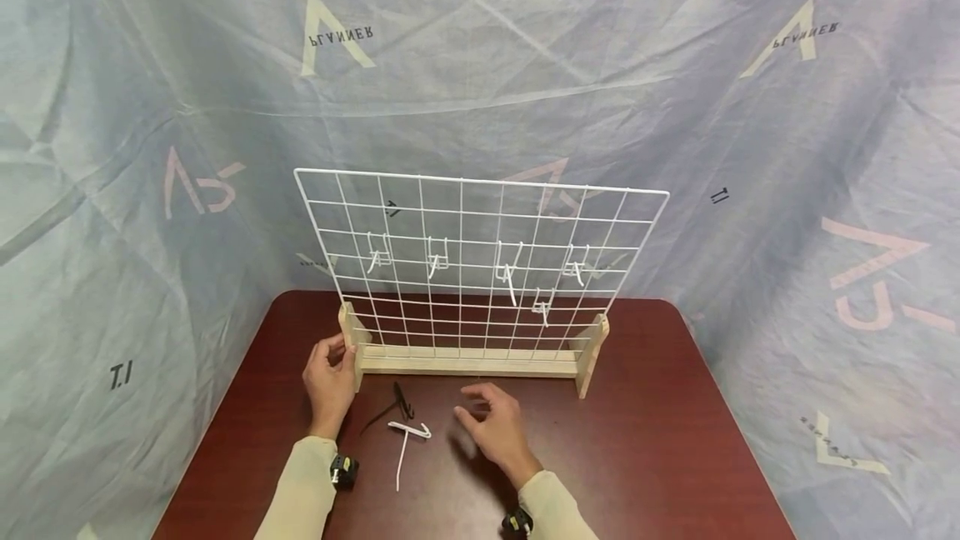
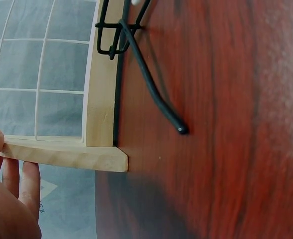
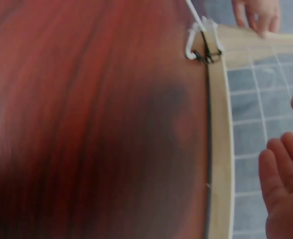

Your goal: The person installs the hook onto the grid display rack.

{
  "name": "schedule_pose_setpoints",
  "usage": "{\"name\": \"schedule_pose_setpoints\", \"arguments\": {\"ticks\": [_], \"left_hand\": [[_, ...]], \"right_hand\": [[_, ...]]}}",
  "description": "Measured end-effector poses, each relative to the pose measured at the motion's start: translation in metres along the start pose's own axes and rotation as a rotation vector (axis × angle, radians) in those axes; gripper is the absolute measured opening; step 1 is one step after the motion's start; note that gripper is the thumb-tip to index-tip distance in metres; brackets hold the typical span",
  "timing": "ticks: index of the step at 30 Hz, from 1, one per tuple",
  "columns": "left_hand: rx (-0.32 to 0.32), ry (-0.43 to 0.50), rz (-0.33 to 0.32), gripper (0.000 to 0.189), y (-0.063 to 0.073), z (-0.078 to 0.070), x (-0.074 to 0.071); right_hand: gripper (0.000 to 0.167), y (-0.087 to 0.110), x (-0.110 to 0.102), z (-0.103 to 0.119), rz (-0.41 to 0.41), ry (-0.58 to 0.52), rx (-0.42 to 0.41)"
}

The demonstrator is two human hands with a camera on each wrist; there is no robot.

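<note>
A white wire grid panel (image 1: 462,181) stands upright in a wooden base (image 1: 465,367). My left hand (image 1: 330,377) grips the base's left wooden end piece (image 2: 76,158), the thumb on one side and fingers on the other in the left wrist view. Over the table in front of the base, my right hand (image 1: 498,432) holds nothing, its fingers apart and loosely bent. Between the hands lie a black display hook (image 1: 402,403) and, nearer me, a white display hook (image 1: 409,430). Several white hooks (image 1: 509,273) hang on the grid, one of them (image 1: 543,307) lower than the others.
The dark red wooden table (image 1: 645,440) extends to both sides of the rack. The base's right wooden end piece (image 1: 592,357) stands beyond my right hand. Grey printed sheets (image 1: 480,48) hang behind the table and along both sides.
</note>
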State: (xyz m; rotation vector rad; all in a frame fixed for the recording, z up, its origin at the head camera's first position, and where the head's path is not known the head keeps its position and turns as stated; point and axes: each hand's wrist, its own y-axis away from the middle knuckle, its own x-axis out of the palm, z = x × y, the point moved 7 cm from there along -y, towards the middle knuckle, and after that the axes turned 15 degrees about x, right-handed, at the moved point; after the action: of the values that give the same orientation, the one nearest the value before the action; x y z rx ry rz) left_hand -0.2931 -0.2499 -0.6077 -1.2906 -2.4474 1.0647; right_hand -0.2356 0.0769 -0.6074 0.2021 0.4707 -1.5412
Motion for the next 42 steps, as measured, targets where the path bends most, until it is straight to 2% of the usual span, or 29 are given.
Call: {"name": "schedule_pose_setpoints", "arguments": {"ticks": [3,7,15,22,29,34,42], "left_hand": [[0.018,-0.004,-0.001,0.026,0.0,-0.001,0.0],[0.042,-0.004,0.007,0.025,0.0,-0.002,0.0],[0.042,0.003,0.018,0.025,-0.001,-0.001,0.0],[0.03,-0.007,0.04,0.026,0.003,-0.003,0.001],[0.025,0.005,0.024,0.025,0.0,-0.004,0.0],[0.027,-0.005,0.023,0.026,0.0,-0.003,0.001],[0.017,-0.019,0.017,0.027,0.001,-0.001,0.001]], "right_hand": [[0.03,0.001,0.014,0.002,0.062,0.077,-0.024],[0.033,0.0,0.027,0.002,0.103,0.167,-0.041],[0.035,-0.007,0.05,0.004,0.222,0.208,0.005],[0.031,-0.005,0.068,0.002,0.272,0.295,0.019],[0.024,-0.007,0.08,0.006,0.316,0.328,-0.047],[0.023,-0.005,0.084,0.005,0.371,0.334,-0.023],[0.018,-0.007,0.082,-0.002,0.364,0.337,-0.005]]}}
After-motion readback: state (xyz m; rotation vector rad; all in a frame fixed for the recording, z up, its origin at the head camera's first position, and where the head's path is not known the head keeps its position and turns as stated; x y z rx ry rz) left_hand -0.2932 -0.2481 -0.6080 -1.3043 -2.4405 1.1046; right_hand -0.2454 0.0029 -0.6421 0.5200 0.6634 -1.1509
